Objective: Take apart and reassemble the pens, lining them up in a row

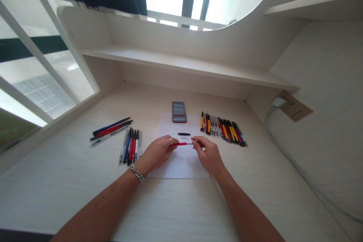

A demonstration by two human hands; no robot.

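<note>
Over the white paper, my left hand pinches a red pen barrel that lies level and points to the right. From its right end sticks a thin dark refill, whose far end is between the thumb and finger of my right hand. Just beyond the barrel, a black pen part rests on the paper. Small dark marks show between them, too tiny to make out.
A phone lies at the paper's far edge. Several pens stand in a row on the right, with another group and a loose pile on the left. A cable runs from the wall socket.
</note>
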